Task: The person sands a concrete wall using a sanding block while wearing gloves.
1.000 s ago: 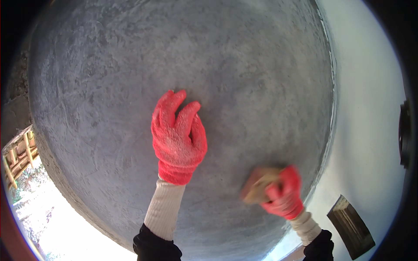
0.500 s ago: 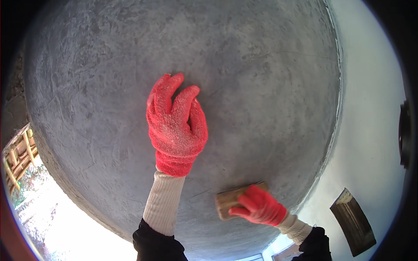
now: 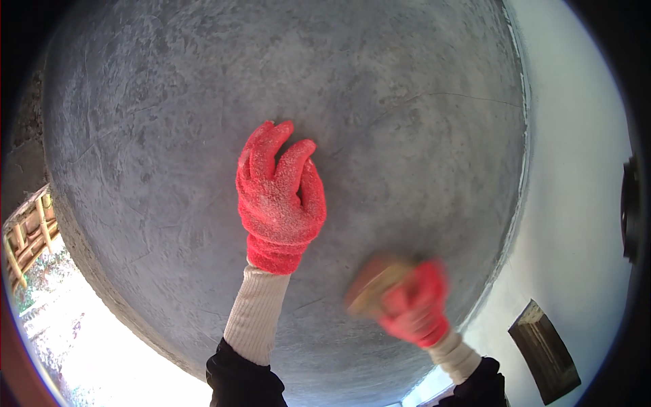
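Note:
My left hand (image 3: pixel 281 197), in a rough red glove, rests at the middle of a grey plastered surface (image 3: pixel 203 88). Its fingers are apart and slightly bent, with nothing seen in them. Lower and to the right, my right hand (image 3: pixel 417 305) wears a similar red glove and is closed on a brown wooden block (image 3: pixel 380 281). Motion smears both the hand and the block, which lies against the grey surface. The block's underside is hidden.
A white wall (image 3: pixel 569 169) meets the grey surface along the right. A dark rectangular opening (image 3: pixel 546 353) shows in it at lower right. Beyond the grey surface's rough left edge stands a bamboo-like framework (image 3: pixel 30 234), with bright daylit ground below it.
My right hand has moved up with the wooden block, and the block is tilted more steeply. My left hand keeps its place on the surface; the view has shifted slightly.

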{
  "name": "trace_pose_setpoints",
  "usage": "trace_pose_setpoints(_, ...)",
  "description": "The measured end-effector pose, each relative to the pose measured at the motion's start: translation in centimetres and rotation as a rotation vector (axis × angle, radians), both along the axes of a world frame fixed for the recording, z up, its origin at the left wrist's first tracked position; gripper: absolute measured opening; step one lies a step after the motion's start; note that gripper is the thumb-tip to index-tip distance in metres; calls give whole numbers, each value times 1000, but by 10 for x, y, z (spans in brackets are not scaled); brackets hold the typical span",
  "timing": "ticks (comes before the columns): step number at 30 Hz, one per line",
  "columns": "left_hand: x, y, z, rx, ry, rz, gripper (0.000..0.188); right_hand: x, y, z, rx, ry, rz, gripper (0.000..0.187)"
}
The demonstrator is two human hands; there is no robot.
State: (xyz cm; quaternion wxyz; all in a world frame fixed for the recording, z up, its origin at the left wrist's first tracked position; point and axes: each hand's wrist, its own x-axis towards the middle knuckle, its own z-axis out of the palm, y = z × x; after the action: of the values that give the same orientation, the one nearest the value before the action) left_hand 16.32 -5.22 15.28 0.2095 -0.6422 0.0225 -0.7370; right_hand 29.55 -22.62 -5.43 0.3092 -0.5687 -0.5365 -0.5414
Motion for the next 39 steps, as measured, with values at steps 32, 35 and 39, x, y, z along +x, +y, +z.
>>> trace_pose_setpoints(32, 86, -110, 70, 233, 395, 218, 69, 79, -8, 227, 539, -107, -96, 59)
trace_pose_setpoints(35, 56, -105, 23, 255, 297, 459, 75, 42, -20, 200, 93, 142, 128, 57)
trace_pose_setpoints(39, 24, -73, -53, 249, 575, 365, 84, 27, -6, 139, 68, -308, 235, 67)
